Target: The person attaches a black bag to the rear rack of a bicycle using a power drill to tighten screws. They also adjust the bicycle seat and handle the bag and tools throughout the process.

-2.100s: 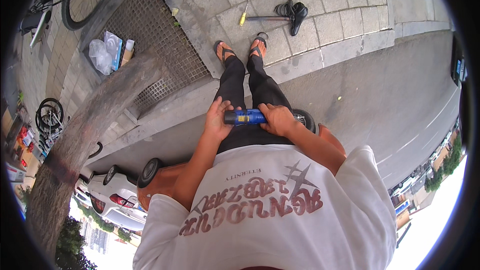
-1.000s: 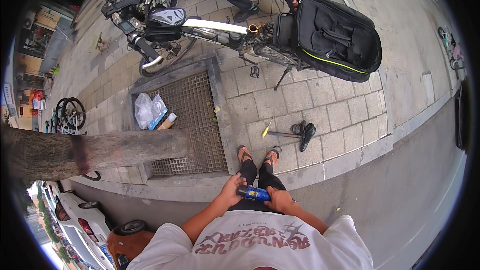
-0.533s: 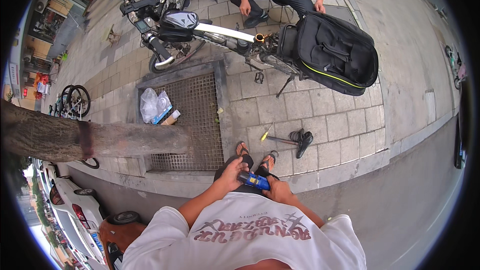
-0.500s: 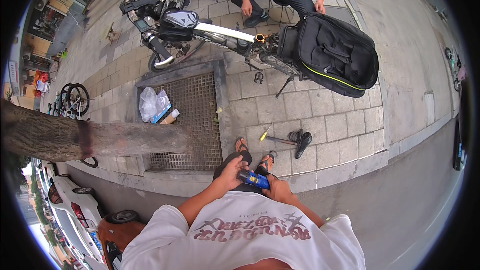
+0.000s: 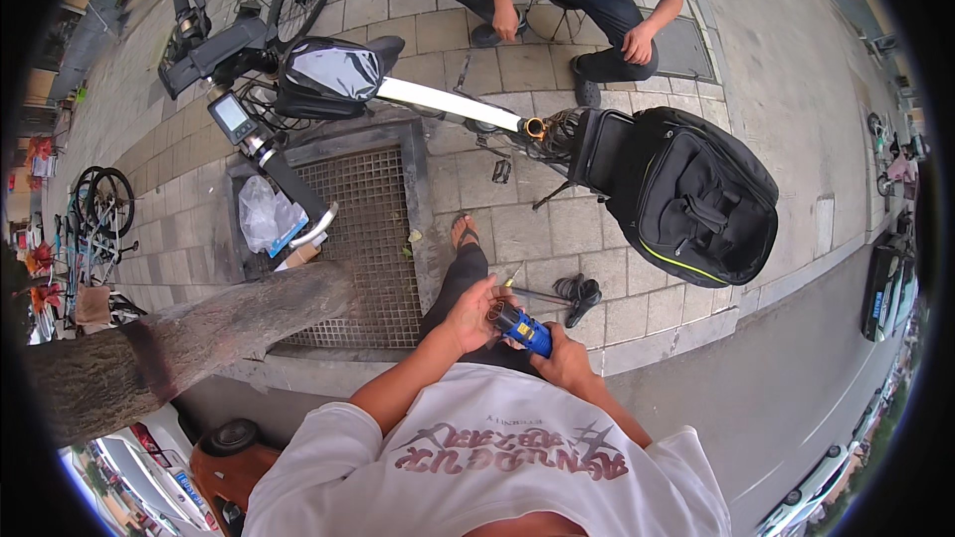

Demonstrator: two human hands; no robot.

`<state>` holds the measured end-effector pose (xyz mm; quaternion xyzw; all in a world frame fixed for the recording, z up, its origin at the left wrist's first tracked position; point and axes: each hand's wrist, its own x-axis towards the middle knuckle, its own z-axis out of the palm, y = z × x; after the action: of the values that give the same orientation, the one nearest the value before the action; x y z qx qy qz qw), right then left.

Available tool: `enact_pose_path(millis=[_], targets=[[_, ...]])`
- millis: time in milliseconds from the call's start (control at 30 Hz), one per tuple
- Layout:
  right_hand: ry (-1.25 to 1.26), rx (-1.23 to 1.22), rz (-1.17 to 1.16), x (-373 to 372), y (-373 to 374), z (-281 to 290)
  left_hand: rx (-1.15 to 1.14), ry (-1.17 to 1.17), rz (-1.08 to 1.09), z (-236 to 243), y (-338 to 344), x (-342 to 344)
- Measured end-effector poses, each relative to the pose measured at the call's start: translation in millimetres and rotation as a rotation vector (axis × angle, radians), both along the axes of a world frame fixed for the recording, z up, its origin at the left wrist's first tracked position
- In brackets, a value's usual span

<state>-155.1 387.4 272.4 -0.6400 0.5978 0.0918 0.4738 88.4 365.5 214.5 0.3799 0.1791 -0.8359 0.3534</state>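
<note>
– Curled loosely at 10 o'clock with the left hand (image 5: pixel 470 320), fingers close by the black end of the blue-and-black cylinder (image 5: pixel 523 329); cannot tell whether pressing on it or merely beside it.
– And toward 12?
– Beyond the hands, on the paving (image 5: pixel 652 313), a yellow-handled screwdriver (image 5: pixel 510 280), partly hidden.
– Where to find the cylinder itself?
– Between both hands, tilted, black at 10, blue at 4.
– And on the right?
– Wrapped round the blue end at 4 with the right hand (image 5: pixel 565 358), seemingly firm.
– How best to handle it?
– Probably by bearing the weight on the right, keeping the left light, and turning slowly without covering the black end.
– Farther over?
– At 2, a black saddle (image 5: pixel 585 304) with its post; beyond, also at 2, a large black bag (image 5: pixel 627 203).
</note>
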Motion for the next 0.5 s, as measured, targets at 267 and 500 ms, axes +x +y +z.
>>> enact_pose_path(millis=[267, 500], targets=[[-0.087, -0.006, -0.205, 72, -99, 36, -0.067, 0.059, 0.033, 28, -115, 71], [-0.145, 0.040, -0.386, 110, -171, 72, -0.044, -0.125, 0.088, 20, -164, 102]])
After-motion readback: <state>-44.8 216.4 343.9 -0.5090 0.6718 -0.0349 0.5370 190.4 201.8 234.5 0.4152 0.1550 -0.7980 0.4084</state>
